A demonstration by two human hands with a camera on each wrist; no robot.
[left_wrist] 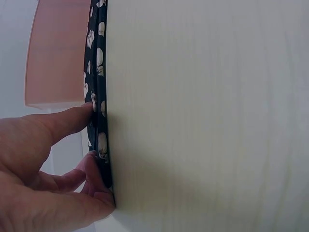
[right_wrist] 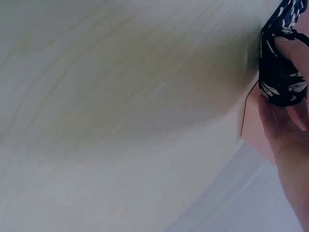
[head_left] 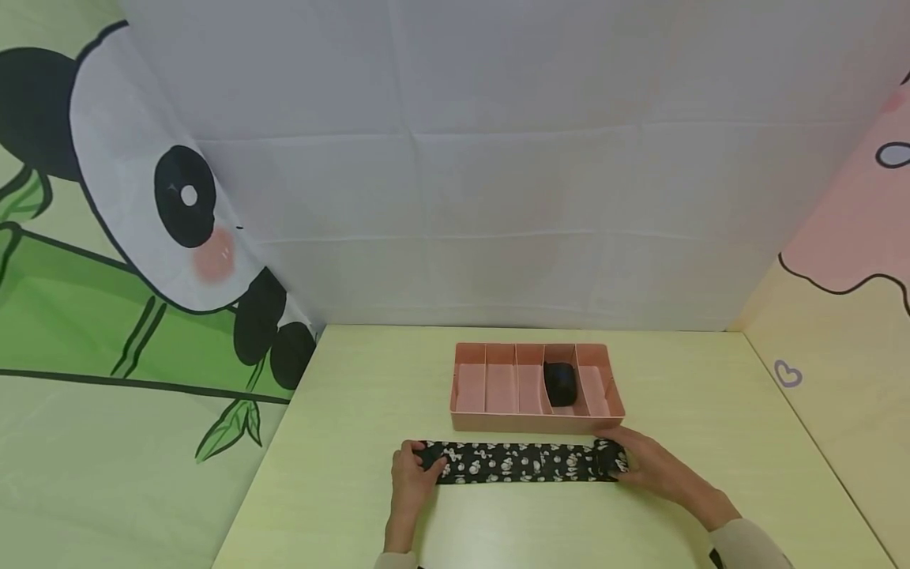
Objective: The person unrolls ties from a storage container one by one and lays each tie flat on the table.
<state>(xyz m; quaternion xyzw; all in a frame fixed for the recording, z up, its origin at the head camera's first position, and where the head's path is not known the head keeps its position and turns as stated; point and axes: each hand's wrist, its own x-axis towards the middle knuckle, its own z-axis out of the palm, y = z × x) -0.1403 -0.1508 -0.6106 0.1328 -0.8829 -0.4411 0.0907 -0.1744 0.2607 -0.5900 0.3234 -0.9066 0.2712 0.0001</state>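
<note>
A long folded strip of black cloth (head_left: 512, 463) with a pale print lies across the table, in front of the pink tray. Its right end is thicker, wound into a small roll (right_wrist: 282, 79). My right hand (head_left: 650, 466) holds this roll, with the thumb on the near side and the fingers around the far side. At the opposite end, my left hand (head_left: 410, 480) pinches the cloth's left end between thumb and fingers. The left wrist view shows the strip's layered edge (left_wrist: 101, 58) low against the tabletop, with fingertips (left_wrist: 87, 112) right at it.
Just behind the cloth stands the pink tray (head_left: 469, 423), divided into several narrow compartments. A black rolled bundle (head_left: 562, 385) sits in the second compartment from the right. White sheeting (head_left: 498, 197) hangs behind the pale table (head_left: 341, 411), and printed panels flank both sides.
</note>
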